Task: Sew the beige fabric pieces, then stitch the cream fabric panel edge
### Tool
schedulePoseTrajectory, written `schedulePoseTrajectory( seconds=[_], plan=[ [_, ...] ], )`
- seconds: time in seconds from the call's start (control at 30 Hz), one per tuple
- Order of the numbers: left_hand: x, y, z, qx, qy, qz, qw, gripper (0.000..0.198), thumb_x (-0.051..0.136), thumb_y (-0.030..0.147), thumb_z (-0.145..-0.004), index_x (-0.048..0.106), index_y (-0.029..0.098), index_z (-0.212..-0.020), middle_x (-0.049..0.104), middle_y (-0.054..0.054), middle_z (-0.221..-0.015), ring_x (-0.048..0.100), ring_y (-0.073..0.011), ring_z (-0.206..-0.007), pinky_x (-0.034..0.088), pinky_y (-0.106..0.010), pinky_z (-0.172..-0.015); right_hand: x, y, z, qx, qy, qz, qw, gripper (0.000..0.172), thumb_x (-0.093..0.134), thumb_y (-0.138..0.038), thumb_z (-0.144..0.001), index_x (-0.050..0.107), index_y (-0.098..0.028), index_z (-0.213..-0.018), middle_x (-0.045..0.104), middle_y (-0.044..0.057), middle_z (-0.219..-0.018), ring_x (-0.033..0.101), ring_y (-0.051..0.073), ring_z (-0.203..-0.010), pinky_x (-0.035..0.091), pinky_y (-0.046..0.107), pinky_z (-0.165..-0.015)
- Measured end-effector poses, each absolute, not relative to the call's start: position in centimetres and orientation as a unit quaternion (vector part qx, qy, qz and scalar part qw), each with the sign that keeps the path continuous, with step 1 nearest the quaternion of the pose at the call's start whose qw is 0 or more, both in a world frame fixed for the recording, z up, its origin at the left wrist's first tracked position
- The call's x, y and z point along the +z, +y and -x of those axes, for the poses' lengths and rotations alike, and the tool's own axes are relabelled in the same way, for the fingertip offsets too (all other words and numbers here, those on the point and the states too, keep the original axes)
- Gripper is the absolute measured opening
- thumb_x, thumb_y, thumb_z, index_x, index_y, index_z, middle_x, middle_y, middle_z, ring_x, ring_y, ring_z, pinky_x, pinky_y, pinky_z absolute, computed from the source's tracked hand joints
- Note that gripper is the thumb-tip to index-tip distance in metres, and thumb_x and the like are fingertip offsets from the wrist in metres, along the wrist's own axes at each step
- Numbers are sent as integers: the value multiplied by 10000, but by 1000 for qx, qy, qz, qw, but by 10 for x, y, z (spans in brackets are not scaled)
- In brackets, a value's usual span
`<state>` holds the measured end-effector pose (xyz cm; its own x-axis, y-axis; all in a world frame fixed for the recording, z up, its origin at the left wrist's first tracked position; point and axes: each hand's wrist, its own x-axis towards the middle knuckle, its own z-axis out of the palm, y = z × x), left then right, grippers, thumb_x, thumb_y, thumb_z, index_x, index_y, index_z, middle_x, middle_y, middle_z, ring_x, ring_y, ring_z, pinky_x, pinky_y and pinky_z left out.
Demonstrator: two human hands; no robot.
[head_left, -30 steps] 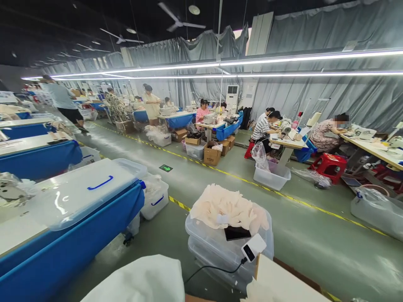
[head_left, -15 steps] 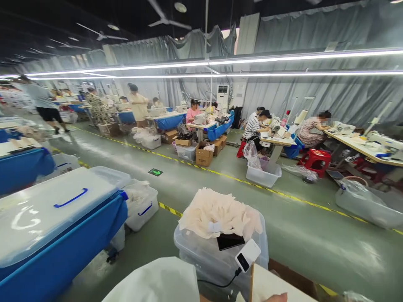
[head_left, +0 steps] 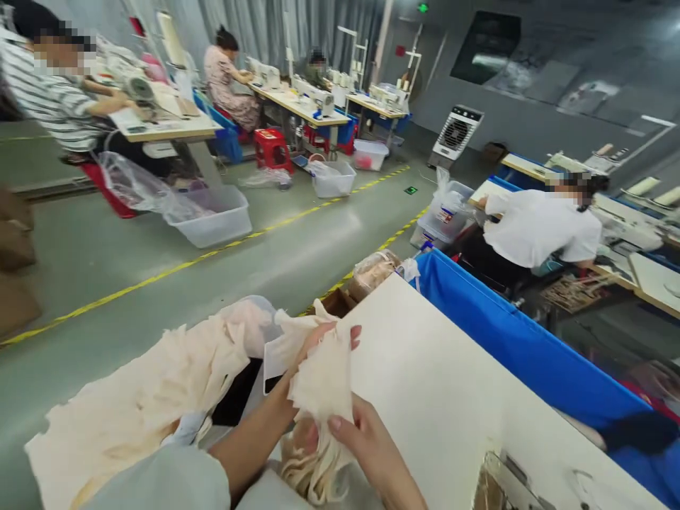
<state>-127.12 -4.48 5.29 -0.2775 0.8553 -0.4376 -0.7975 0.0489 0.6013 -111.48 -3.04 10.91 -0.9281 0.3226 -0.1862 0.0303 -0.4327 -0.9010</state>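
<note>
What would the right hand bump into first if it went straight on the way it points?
Beyond the cream fabric it holds, the right hand would probably meet the left forearm first, though their separation in depth is unclear.

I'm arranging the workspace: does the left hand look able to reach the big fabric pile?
Probably yes: the fabric pile lies beside the left forearm, largely uncovered, though the left hand may first need to leave the pale cloth.

Hands (head_left: 375, 435) hold cream fabric (head_left: 321, 382) near a tabletop (head_left: 430, 368).

Cloth (head_left: 322, 379) btwn pile (head_left: 143, 389) & tbl (head_left: 435, 375)
</note>
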Motion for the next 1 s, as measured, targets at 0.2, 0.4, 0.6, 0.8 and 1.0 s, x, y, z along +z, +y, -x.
schedulePoseTrajectory(
  seconds=[0.2, 0.4, 0.6, 0.8, 1.0],
  plan=[
    [64, 6, 1295, 650, 439, -23, 621, 199, 501, 289, -934, 645, 200, -1040, 729, -47, -1099, 600, -229, -1230, 492, -351, -1038, 91, -8, 1121, 843, -497, 181, 93, 502, 706, -633, -851, 693, -143, -961, 712, 60, -782, 667, 223, -686, 530, 315, -675],
    [101, 61, 1303, 597, 454, -64, 658, 362, 367, 144, -950, 642, 52, -1167, 716, -103, -1116, 592, -255, -1232, 469, -331, -980, 65, 33, 1112, 859, -489, 133, 66, 550, 774, -604, -804, 712, -153, -1112, 735, 78, -969, 676, 259, -930, 506, 389, -915],
    [135, 109, 1291, 549, 433, -120, 705, 381, 307, 136, -1003, 611, 57, -1219, 685, -69, -1136, 616, -212, -1180, 444, -269, -961, 10, 56, 1092, 872, -471, 132, 19, 610, 903, -546, -633, 738, -138, -1056, 731, 76, -962, 659, 279, -966, 486, 395, -923],
    [152, 136, 1277, 528, 420, -123, 728, 410, 268, 145, -1027, 598, -14, -1211, 684, -64, -1040, 649, -174, -1083, 424, -223, -924, -26, 48, 1072, 888, -422, 183, 30, 848, 870, -738, -406, 742, -127, -979, 738, 125, -928, 671, 315, -942, 493, 471, -915],
    [119, 189, 1266, 479, 443, -186, 735, 386, 359, 166, -984, 609, 65, -1261, 725, -68, -984, 683, -196, -1020, 459, -292, -990, -24, 41, 1062, 864, -412, 265, 111, 713, 979, -475, -421, 767, -155, -1021, 742, 128, -1052, 632, 353, -1089, 443, 467, -1015]
  ],
)
